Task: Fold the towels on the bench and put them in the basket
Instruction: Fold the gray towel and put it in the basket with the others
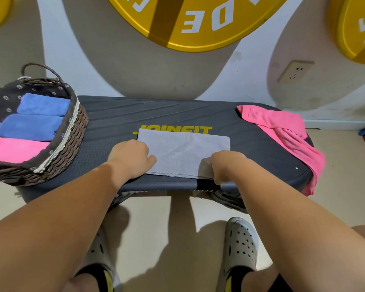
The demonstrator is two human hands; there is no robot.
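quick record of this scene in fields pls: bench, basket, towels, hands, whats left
bench: black bench
basket: wicker basket on its left end, holds two blue towels and a folded pink towel
in work: grey towel flat mid-bench
left hand: left hand holds its near left edge
right hand: right hand grips its near right corner, raised
waiting: loose pink towel draped over the right end
left: fold grey, fold pink, basket both

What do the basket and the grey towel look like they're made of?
The basket looks like matte brown wicker or rattan with a printed fabric liner: braided strands show on its wall. The grey towel seems microfibre cloth, from its fuzzy nap and stitched hem.
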